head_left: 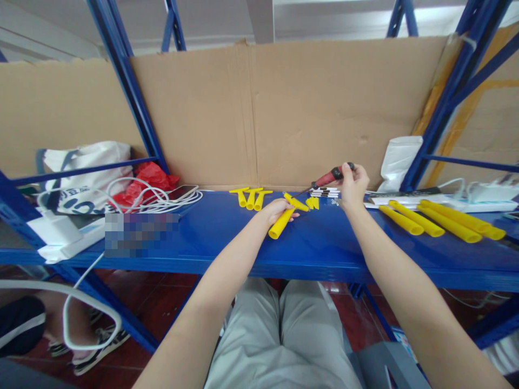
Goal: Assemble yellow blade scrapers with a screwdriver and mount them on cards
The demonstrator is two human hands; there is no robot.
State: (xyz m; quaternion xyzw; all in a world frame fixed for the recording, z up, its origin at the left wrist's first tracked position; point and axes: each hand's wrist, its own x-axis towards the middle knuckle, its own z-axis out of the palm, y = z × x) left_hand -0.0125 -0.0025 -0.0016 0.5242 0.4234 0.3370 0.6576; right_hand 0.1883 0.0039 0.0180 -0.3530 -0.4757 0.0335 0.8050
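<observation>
Left hand (276, 211) grasping a yellow T-shaped piece (279, 225) over the blue table (203, 227); right hand (353, 188) gripping a red-and-black-handled screwdriver (326, 179), its shaft directed toward the crossbar (299, 204). Three similar T-shaped pieces (250, 200) lie left of the left hand, small yellow parts (312, 203) between the hands, loose yellow tubes (447, 222) at right. A cardboard panel (324, 108) stands behind.
</observation>
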